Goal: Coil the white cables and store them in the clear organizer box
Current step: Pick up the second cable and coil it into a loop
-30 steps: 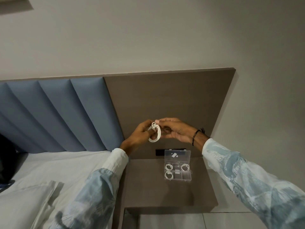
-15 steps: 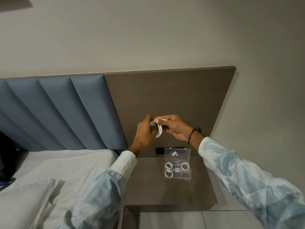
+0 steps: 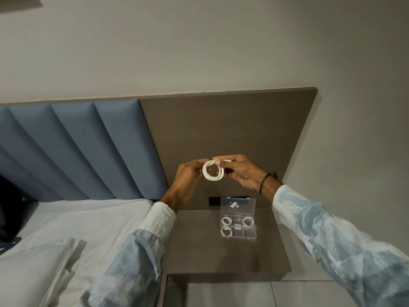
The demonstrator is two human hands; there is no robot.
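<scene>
Beside the bed, a brown wooden counter (image 3: pixel 221 258) carries the clear plastic organizer box (image 3: pixel 238 227), lid up, directly below the hands. Three of its compartments hold coiled white cables. The left hand (image 3: pixel 188 173) and right hand (image 3: pixel 241 171) are together, both pinching a round coil of white cable (image 3: pixel 213 171) in the air between them. Coiling looks nearly finished; next, I'd judge, the loose end needs tucking before lowering the coil into an empty compartment.

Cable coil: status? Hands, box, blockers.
Left hand and right hand both grip the coil, held above the nightstand. Box open, three coils in. Nothing in the way.
</scene>
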